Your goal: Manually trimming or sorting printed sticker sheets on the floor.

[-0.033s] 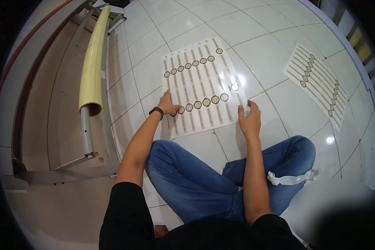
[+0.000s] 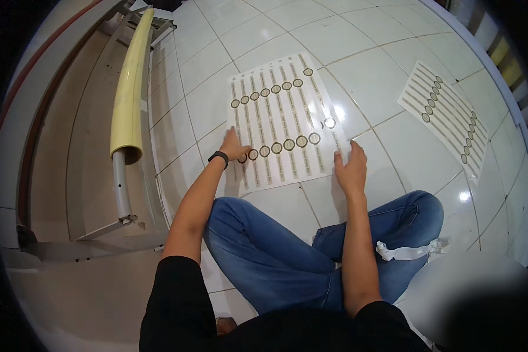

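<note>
While a long, hollow yellow roll (image 2: 128,97), sleeved over a grey metal tube (image 2: 121,188), slopes along the far left, a person in blue jeans (image 2: 264,252) sits cross-legged on a white tiled floor (image 2: 358,64). The left hand (image 2: 236,145), with a black wristband (image 2: 219,156) at its wrist, rests with fingers spread on the lower left part of a printed sheet (image 2: 273,114), gripping nothing. This sheet lies on the tiles just in front of the person's legs, its narrow strips of print crossed by rows of dark-ringed circles. At its lower right edge, the right hand (image 2: 351,167) has thumb and fingers parted; whether it touches the paper is unclear. A crumpled white strip (image 2: 408,253) lies over the right leg. Farther right, a second printed sheet (image 2: 446,120) lies aslant on the tiles.
</note>
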Action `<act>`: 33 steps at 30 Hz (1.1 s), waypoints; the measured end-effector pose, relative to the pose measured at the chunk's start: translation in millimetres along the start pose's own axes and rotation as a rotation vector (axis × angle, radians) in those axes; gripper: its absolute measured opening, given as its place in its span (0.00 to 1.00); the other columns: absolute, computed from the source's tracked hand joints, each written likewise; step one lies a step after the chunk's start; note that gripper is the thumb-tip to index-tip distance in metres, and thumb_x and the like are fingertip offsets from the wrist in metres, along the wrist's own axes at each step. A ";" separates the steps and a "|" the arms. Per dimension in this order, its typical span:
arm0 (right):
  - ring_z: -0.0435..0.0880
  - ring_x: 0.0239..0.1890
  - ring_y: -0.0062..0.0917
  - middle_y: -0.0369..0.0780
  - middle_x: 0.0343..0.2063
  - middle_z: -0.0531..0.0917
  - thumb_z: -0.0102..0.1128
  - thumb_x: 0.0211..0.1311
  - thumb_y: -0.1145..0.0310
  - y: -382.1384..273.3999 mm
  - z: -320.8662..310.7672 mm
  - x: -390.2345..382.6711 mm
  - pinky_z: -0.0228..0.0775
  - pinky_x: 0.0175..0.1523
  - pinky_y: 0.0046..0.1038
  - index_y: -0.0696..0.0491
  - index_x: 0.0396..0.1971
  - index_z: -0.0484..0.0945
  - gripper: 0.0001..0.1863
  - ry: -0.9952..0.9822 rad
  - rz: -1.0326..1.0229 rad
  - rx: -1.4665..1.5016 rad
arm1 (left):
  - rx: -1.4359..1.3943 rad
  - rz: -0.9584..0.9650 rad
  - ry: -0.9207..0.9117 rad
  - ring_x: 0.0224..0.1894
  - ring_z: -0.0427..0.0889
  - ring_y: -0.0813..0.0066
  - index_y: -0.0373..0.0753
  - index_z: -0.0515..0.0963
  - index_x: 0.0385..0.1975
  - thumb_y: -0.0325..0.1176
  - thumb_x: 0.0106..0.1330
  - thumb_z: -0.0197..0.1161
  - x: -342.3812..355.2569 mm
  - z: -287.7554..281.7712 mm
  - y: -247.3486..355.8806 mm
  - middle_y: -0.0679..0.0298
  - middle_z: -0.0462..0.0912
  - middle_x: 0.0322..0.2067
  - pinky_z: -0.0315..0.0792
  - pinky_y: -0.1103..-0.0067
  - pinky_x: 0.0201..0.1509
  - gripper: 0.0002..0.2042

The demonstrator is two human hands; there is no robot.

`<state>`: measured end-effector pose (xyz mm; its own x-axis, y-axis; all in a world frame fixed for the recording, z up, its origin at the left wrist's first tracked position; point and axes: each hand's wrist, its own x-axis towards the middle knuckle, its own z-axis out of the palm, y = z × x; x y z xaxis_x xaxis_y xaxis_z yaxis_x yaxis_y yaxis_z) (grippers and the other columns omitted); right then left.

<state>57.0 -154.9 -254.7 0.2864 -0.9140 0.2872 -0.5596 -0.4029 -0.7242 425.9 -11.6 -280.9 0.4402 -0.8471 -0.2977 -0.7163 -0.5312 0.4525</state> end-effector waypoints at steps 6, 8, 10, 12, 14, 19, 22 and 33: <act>0.59 0.63 0.43 0.53 0.59 0.63 0.60 0.52 0.57 0.9 18.0 -24.4 0.49 0.65 0.46 0.61 0.59 0.62 0.37 -0.218 -0.012 -0.365 | 0.020 -0.529 0.009 0.60 0.62 0.37 0.27 0.49 0.63 0.62 0.49 0.63 2.1 16.6 38.6 0.32 0.56 0.59 0.61 0.61 0.63 0.52; 0.60 0.62 0.44 0.54 0.58 0.64 0.61 0.52 0.58 -4.2 16.5 -24.1 0.50 0.65 0.45 0.61 0.59 0.63 0.36 -0.229 0.028 -0.266 | 0.048 -0.478 0.030 0.58 0.66 0.41 0.28 0.54 0.62 0.63 0.49 0.62 4.6 19.4 44.2 0.32 0.61 0.56 0.63 0.62 0.61 0.49; 0.61 0.61 0.44 0.55 0.57 0.65 0.61 0.52 0.59 -2.9 19.1 -23.5 0.52 0.65 0.43 0.62 0.58 0.63 0.36 -0.236 0.074 -0.176 | -0.133 -0.388 0.014 0.57 0.70 0.47 0.26 0.60 0.59 0.60 0.50 0.64 10.6 14.7 49.9 0.34 0.68 0.53 0.66 0.65 0.60 0.46; 0.64 0.58 0.46 0.55 0.55 0.66 0.60 0.51 0.59 -12.7 28.7 -21.5 0.56 0.63 0.40 0.64 0.57 0.63 0.36 -0.217 0.276 0.255 | -0.320 -0.312 0.125 0.54 0.75 0.52 0.23 0.63 0.55 0.55 0.50 0.66 15.1 2.7 11.7 0.37 0.73 0.50 0.69 0.69 0.57 0.43; 0.70 0.53 0.45 0.55 0.53 0.68 0.60 0.52 0.61 -26.5 25.9 -19.9 0.62 0.59 0.36 0.67 0.56 0.63 0.35 -0.166 0.345 0.251 | -0.485 -0.584 0.370 0.48 0.78 0.54 0.18 0.67 0.49 0.52 0.52 0.67 14.1 -7.6 -13.2 0.41 0.77 0.46 0.72 0.71 0.51 0.39; 0.80 0.40 0.38 0.52 0.44 0.75 0.59 0.53 0.60 -14.8 28.6 -24.0 0.70 0.50 0.32 0.69 0.56 0.62 0.35 -0.259 0.450 0.333 | -0.517 -0.527 0.126 0.26 0.74 0.69 0.28 0.73 0.30 0.53 0.54 0.65 6.9 0.7 17.8 0.58 0.75 0.25 0.69 0.76 0.29 0.27; 0.80 0.29 0.29 0.46 0.35 0.79 0.59 0.55 0.59 -11.3 35.5 -22.8 0.73 0.38 0.28 0.68 0.55 0.64 0.34 -0.285 0.546 0.590 | -0.615 -0.516 0.056 0.19 0.68 0.76 0.35 0.72 0.27 0.56 0.55 0.64 7.1 -3.5 20.5 0.66 0.68 0.20 0.64 0.79 0.21 0.25; 0.70 0.20 0.18 0.35 0.19 0.76 0.60 0.54 0.62 0.8 25.2 -15.6 0.63 0.24 0.23 0.60 0.29 0.78 0.15 -0.329 0.589 0.671 | -0.509 -0.482 -0.065 0.23 0.69 0.78 0.39 0.73 0.30 0.56 0.58 0.61 3.1 -5.7 32.9 0.69 0.68 0.21 0.68 0.79 0.27 0.23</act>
<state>71.6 -139.8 -275.6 0.3625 -0.8613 -0.3561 -0.1502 0.3230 -0.9344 406.8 -31.8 -262.2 0.6001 -0.5218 -0.6063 -0.1000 -0.8010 0.5903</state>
